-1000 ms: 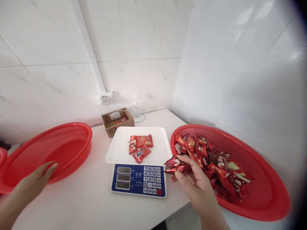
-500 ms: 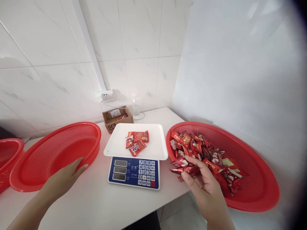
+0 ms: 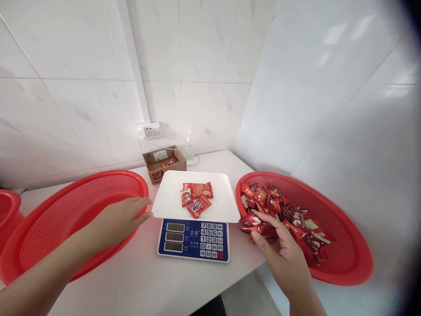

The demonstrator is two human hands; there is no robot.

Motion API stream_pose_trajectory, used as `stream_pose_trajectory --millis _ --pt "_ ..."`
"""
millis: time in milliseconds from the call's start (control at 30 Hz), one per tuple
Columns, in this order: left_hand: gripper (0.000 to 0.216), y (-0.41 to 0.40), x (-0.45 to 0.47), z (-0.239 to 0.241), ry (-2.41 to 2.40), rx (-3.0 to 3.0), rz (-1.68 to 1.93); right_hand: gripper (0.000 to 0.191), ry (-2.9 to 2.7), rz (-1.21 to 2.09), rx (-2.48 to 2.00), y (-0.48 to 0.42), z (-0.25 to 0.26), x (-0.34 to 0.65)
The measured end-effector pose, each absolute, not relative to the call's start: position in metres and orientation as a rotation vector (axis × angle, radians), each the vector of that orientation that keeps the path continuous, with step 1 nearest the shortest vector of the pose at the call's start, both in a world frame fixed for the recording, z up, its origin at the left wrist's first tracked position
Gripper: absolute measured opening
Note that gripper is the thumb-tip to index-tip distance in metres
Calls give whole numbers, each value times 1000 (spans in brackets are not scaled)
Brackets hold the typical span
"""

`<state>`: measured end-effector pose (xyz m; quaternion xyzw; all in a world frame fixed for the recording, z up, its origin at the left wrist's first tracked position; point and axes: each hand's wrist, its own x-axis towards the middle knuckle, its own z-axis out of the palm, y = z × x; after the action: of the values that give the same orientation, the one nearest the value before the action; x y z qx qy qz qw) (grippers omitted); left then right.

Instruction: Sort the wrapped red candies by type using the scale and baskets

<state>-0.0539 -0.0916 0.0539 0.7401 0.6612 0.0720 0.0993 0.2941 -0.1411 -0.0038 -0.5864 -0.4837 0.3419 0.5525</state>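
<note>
Red wrapped snack packets (image 3: 258, 224) are gripped between the thumb and fingers of my right hand (image 3: 283, 250), at the near left rim of a red basket (image 3: 348, 241). That basket holds a heap of similar packets (image 3: 296, 217). My left hand (image 3: 120, 219) is open with nothing in it, its fingertips close to the left edge of a white scale tray (image 3: 171, 193). Several red packets (image 3: 197, 197) lie in the middle of the tray. Below it, the blue keypad panel of the scale (image 3: 194, 239) faces me; its display is lit faintly.
Another red basket (image 3: 88, 193) stands at left under my left forearm, and part of a further red container (image 3: 9, 210) shows at the far left. Behind the scale are a small cardboard box (image 3: 167, 169) with packets inside and a clear bottle (image 3: 188, 149). Walls rise behind and at right.
My left hand has moved right, from the left basket's rim to beside the tray. My right hand still grips its packets, near the basket's edge. The view has shifted slightly.
</note>
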Motion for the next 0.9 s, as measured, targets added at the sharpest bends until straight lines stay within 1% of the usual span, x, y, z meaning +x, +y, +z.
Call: stream_pose_trajectory --millis 67,133,233,400,633,733,800,900 --pt "49 -69 -29 65 1767 2269 87 50 -1115 837 -1393 -139 -4 281" --pt "47 -47 -5 67 1603 2375 48 49 -1081 863 -1390 -136 -5 267" --pt "42 -19 19 55 1467 2485 -18 48 -1059 879 -1411 -132 -6 249" --pt "43 10 29 28 1408 2602 -133 49 -1140 853 -1460 -125 -8 236" --pt "52 23 23 15 1366 2573 -48 50 -1241 835 -1497 -112 -12 228" --pt "54 26 23 15 1379 2492 53 47 -1278 792 -1490 -106 -13 225" --pt "49 28 23 18 1368 2396 142 45 -1298 767 -1487 -103 -13 225" --pt "28 29 17 27 1317 2302 204 44 -1318 741 -1495 -100 -12 225"
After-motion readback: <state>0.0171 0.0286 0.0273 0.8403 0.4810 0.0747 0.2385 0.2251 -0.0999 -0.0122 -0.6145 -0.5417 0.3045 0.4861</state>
